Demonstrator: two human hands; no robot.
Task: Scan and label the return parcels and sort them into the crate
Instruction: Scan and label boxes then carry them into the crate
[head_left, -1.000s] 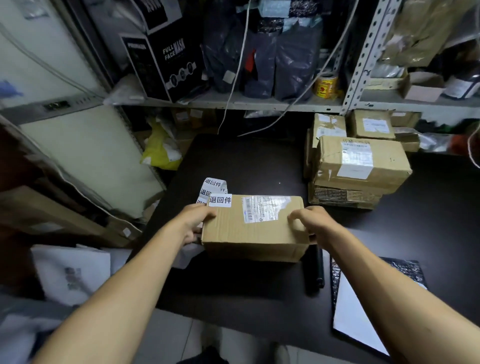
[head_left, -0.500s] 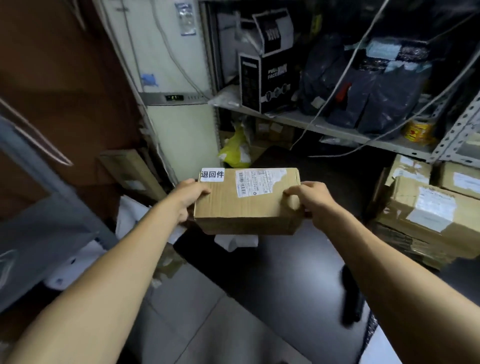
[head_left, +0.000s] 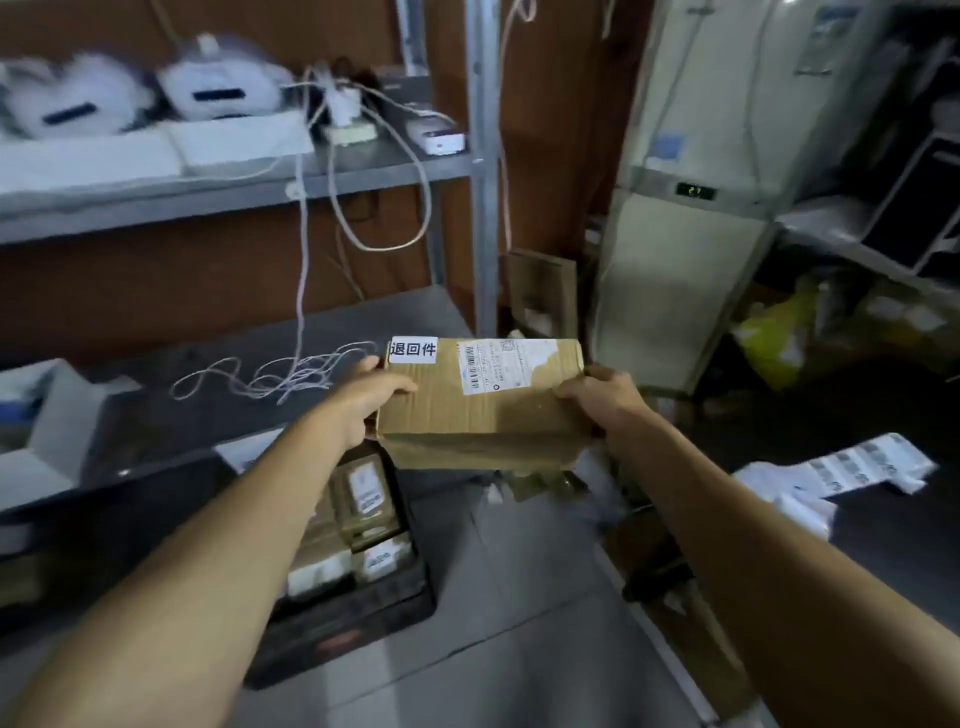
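Observation:
I hold a brown cardboard parcel (head_left: 480, 410) in the air, level, with both hands. It carries a white return sticker at its top left corner and a torn shipping label. My left hand (head_left: 371, 397) grips its left end and my right hand (head_left: 597, 397) grips its right end. Below and left of the parcel, on the floor, stands a black crate (head_left: 363, 618) holding several labelled cardboard parcels (head_left: 363, 493).
A grey metal shelf (head_left: 260, 176) with white devices and loose cables runs along the left. A white cabinet unit (head_left: 685, 280) stands behind the parcel. The dark table's edge (head_left: 883, 530) with a strip of white labels (head_left: 857, 462) lies at right. Grey floor tiles lie beside the crate.
I have lifted the parcel off the dark table and turned left with it. The table and parcel stack have left the view, and the shelf and floor crate have come in.

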